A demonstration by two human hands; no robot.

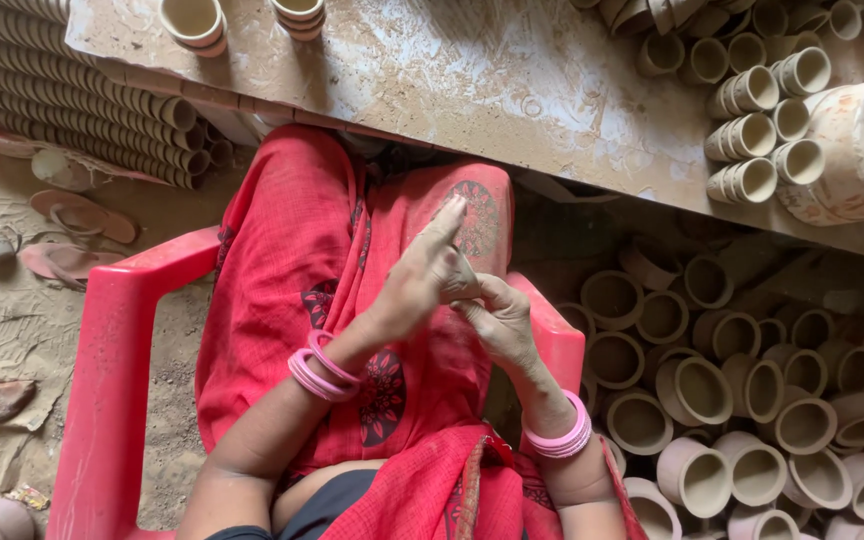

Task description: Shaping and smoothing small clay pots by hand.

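My left hand (420, 280) and my right hand (497, 318) meet above my lap, both smeared with pale clay. The fingers of the right hand press against the left palm near the thumb. The left index finger points up and away. I cannot tell whether a small bit of clay lies between them. Pink bangles circle both wrists. Beneath the hands is my lap in red cloth (302, 260) with dark round prints.
I sit in a red plastic chair (112, 370). A clay-stained work table (452, 80) lies ahead with small clay cups (752, 135) and a large pot (857, 150). Unfired clay cups (712, 390) fill the floor at right. Stacked cup rows (62, 90) and sandals (77, 230) lie left.
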